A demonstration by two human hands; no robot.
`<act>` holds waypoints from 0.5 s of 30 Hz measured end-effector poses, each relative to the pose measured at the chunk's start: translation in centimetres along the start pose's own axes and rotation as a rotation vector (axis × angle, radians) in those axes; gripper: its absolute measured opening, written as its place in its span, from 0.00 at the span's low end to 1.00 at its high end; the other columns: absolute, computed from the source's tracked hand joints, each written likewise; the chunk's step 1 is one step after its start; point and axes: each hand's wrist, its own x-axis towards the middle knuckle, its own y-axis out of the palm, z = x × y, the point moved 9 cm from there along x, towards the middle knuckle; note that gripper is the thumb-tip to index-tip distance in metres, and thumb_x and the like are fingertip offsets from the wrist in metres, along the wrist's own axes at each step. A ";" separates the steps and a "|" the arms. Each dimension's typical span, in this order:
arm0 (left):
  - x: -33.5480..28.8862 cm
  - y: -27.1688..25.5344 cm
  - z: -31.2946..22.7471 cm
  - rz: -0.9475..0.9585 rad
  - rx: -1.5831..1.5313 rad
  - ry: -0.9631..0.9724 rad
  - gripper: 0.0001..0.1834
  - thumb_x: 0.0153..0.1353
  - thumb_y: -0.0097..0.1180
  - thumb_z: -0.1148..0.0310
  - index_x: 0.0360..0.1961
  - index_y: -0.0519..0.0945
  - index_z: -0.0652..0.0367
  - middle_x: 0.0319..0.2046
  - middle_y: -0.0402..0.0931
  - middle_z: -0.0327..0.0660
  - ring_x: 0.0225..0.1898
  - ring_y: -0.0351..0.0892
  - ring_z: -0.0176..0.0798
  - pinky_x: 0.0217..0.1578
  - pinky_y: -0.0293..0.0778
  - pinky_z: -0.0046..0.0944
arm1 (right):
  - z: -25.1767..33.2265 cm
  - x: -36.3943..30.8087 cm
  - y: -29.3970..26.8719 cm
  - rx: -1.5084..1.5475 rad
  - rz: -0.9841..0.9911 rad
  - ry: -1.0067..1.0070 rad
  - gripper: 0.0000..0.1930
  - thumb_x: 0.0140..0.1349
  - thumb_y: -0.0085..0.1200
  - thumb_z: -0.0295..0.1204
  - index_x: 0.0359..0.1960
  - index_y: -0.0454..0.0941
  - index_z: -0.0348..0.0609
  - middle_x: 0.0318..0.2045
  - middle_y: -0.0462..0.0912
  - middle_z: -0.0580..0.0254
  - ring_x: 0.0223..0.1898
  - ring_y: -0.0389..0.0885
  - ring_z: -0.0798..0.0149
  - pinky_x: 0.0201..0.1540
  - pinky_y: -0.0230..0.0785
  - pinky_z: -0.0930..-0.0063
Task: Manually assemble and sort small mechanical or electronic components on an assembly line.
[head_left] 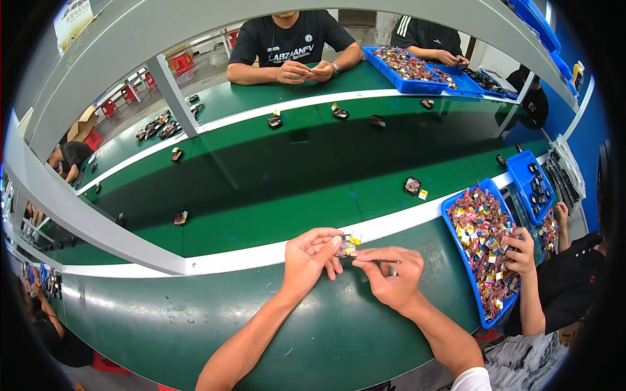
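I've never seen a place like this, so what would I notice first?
Probably the blue tray at the right, heaped with small red, yellow and white pieces. Next, the left hand below centre, holding a small yellow-tagged piece, with the right hand close beside. Beyond them, black pieces dot a green strip.

The left hand pinches a small part with a yellow tag over the worktop, while the right hand holds a thin dark stick, its tip at the part. To the right, a co-worker's hand reaches into a blue tray heaped with small red, yellow and white packets. Beyond a white rail, dark pieces lie scattered along a green belt, with a person seated across it.
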 end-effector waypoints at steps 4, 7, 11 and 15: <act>0.0 0.3 0.0 0.010 0.001 -0.002 0.12 0.68 0.59 0.75 0.48 0.79 0.73 0.30 0.82 0.48 0.20 0.81 0.33 0.16 0.75 0.28 | 0.6 0.2 -0.1 -0.025 -0.006 -0.053 0.05 0.52 0.70 0.21 0.28 0.86 0.46 0.28 0.90 0.69 0.10 0.66 0.76 0.18 0.54 0.79; -0.2 0.8 -0.4 0.026 0.053 0.015 0.12 0.67 0.61 0.75 0.48 0.80 0.71 0.29 0.83 0.43 0.21 0.79 0.28 0.18 0.73 0.27 | 0.7 0.2 -0.1 -0.027 -0.001 -0.065 0.06 0.52 0.70 0.21 0.28 0.86 0.46 0.28 0.90 0.68 0.11 0.68 0.76 0.18 0.53 0.79; -0.3 0.5 -0.1 -0.013 0.101 0.005 0.12 0.65 0.62 0.76 0.48 0.80 0.70 0.26 0.82 0.40 0.20 0.78 0.26 0.17 0.71 0.26 | 0.8 0.2 0.1 -0.030 0.005 -0.070 0.06 0.51 0.70 0.20 0.28 0.86 0.46 0.29 0.90 0.68 0.11 0.70 0.76 0.18 0.54 0.79; -0.3 0.2 -0.1 -0.039 0.127 0.002 0.11 0.65 0.62 0.77 0.47 0.80 0.70 0.25 0.82 0.40 0.19 0.77 0.27 0.16 0.69 0.27 | 1.0 0.2 0.2 -0.033 0.015 -0.073 0.06 0.51 0.70 0.20 0.28 0.86 0.46 0.29 0.90 0.69 0.12 0.70 0.75 0.18 0.55 0.79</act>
